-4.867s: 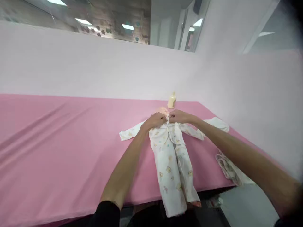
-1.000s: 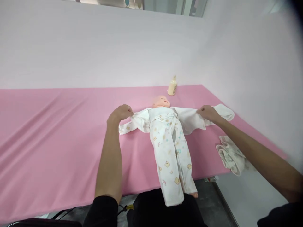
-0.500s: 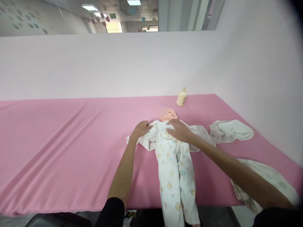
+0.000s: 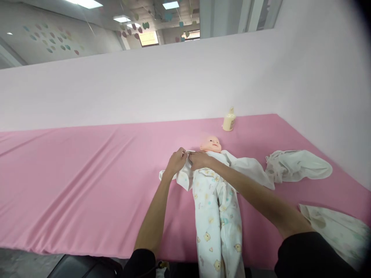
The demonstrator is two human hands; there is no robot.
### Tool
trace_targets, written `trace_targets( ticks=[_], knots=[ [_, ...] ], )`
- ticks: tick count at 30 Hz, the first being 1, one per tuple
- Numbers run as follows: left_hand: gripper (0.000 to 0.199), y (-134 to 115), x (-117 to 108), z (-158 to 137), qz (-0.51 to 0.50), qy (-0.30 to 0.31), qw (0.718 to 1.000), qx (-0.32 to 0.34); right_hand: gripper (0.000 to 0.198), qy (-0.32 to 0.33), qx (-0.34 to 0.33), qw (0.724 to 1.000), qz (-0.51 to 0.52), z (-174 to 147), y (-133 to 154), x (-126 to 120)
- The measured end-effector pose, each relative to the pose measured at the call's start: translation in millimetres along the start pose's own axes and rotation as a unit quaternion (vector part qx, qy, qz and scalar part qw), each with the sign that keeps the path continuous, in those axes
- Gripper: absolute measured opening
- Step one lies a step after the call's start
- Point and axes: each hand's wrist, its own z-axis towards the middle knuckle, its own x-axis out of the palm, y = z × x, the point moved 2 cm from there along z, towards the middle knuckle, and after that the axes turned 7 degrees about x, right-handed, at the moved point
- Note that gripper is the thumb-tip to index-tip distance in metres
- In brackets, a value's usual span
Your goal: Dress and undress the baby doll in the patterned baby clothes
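Note:
A baby doll [image 4: 211,144] lies on its back on the pink sheet, its head toward the wall. White printed trousers [image 4: 207,216] cover its legs and reach over the front edge. Its white top [image 4: 184,178] is spread out to both sides under it. At the doll's shoulder on the left, my left hand [image 4: 177,160] pinches the top's cloth. Close beside it, my right hand [image 4: 199,160] has its fingers closed on the same part of the cloth, pulling it up a little. The fingertips of both hands are partly hidden.
A cream pump bottle [image 4: 228,120] stands near the wall behind the doll. Crumpled white cloth [image 4: 300,166] lies to the right, and a printed cloth [image 4: 337,229] is nearer the front right. The pink sheet [image 4: 87,185] has folds on the left. A white wall [image 4: 139,88] rises behind.
My right hand has moved left from the doll's chest to meet my left hand at the shoulder. The cloth there is now lifted between them. The view has tilted slightly.

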Motion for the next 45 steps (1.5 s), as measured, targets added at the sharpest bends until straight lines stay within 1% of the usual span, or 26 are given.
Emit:
trace_targets(
  ticks=[3, 6, 9, 12, 15, 18, 20, 23, 26, 27, 29, 32, 35, 38, 42, 45],
  knots=[
    [0.023, 2.1, 4.6, -9.7, 0.012, 0.003, 1.0, -0.025, 0.046, 0.037, -0.001, 0.999, -0.006, 4.8, 3.0, 2.9],
    [0.031, 8.9, 4.3, -22.3, 0.027, 0.015, 0.998, -0.052, 0.047, 0.03, 0.006, 1.0, -0.008, 7.5, 5.1, 7.3],
    [0.032, 17.4, 2.4, -30.4, 0.047, 0.04, 0.996, -0.066, 0.052, 0.024, 0.004, 1.0, -0.01, 8.4, 4.1, 9.0],
    [0.026, 28.2, -2.4, -32.7, 0.079, 0.047, 0.994, -0.065, 0.057, 0.032, -0.007, 0.999, -0.012, 5.2, -1.8, 2.9],
    [0.029, 44.3, -10.6, -37.3, 0.111, 0.043, 0.991, -0.057, 0.056, 0.036, -0.026, 0.999, -0.014, -2.8, -12.1, -9.0],
    [0.031, 65.0, -16.6, -49.3, 0.114, 0.054, 0.989, -0.076, 0.047, 0.02, -0.025, 1.0, -0.002, -12.4, -25.4, -18.7],
    [0.032, 76.8, -16.6, -58.6, 0.108, 0.065, 0.988, -0.088, 0.041, -0.001, -0.018, 1.0, 0.011, -17.5, -33.3, -21.2],
    [0.032, 84.9, -10.6, -68.1, 0.113, 0.067, 0.988, -0.085, 0.041, -0.028, -0.015, 0.999, 0.021, -21.6, -39.3, -20.1],
    [0.025, 82.2, -0.8, -71.3, 0.111, 0.025, 0.99, -0.085, 0.041, -0.04, -0.009, 0.999, 0.013, -21.3, -37.7, -17.4],
    [0.021, 80.6, 2.8, -71.7, 0.086, 0.001, 0.992, -0.096, 0.041, -0.038, -0.006, 0.999, 0.009, -20.6, -36.0, -16.6],
    [0.017, 78.4, 10.2, -72.5, 0.007, -0.048, 0.99, -0.129, 0.038, -0.031, 0.0, 0.999, -0.005, -19.0, -32.0, -15.1],
    [0.02, 78.8, 19.8, -74.3, -0.088, -0.091, 0.977, -0.17, 0.035, -0.031, 0.012, 0.998, -0.045, -16.7, -25.1, -12.4],
    [0.024, 79.8, 23.3, -76.3, -0.111, -0.106, 0.972, -0.176, 0.04, -0.05, 0.017, 0.993, -0.102, -14.2, -13.6, -7.6],
    [0.021, 77.9, 21.1, -78.9, -0.123, -0.125, 0.971, -0.165, 0.044, -0.068, -0.011, 0.987, -0.148, -10.4, 6.2, 1.2],
    [0.016, 74.7, 16.6, -83.3, -0.129, -0.147, 0.97, -0.145, 0.038, -0.085, -0.076, 0.978, -0.176, -1.8, 36.6, 17.9],
    [0.015, 75.6, 15.2, -85.3, -0.141, -0.157, 0.971, -0.117, 0.033, -0.092, -0.1, 0.973, -0.185, 5.6, 49.0, 28.5]
  ],
)
